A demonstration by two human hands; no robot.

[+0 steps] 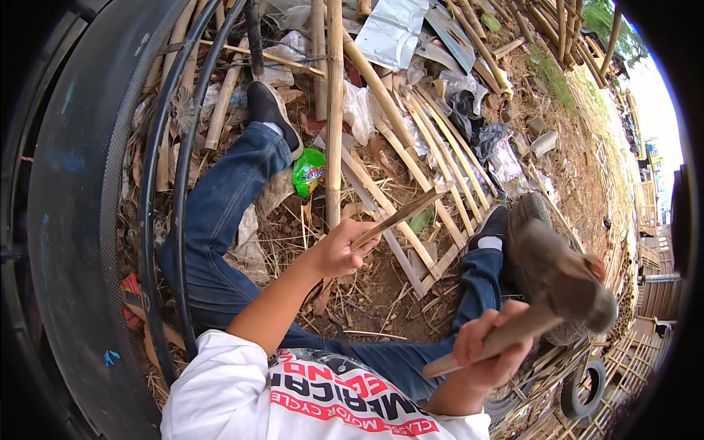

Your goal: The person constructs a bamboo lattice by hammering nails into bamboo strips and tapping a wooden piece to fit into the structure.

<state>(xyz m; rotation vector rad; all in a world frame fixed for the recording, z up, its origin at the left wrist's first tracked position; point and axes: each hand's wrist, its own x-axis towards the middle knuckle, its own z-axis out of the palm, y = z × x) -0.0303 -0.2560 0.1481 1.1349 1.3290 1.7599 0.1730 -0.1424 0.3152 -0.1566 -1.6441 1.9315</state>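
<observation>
The left hand (339, 251) is closed around a thin split bamboo strip (405, 213). The right hand (490, 350) is fisted on the wooden handle of a grey-headed hammer (561, 282).

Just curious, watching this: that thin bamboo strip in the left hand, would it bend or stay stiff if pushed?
The bamboo strip looks thin and long, so it probably flexes somewhat yet springs back. It seems light: the left hand holds it up by one end. Its split edges may be splintery, so likely not slippery.
</observation>
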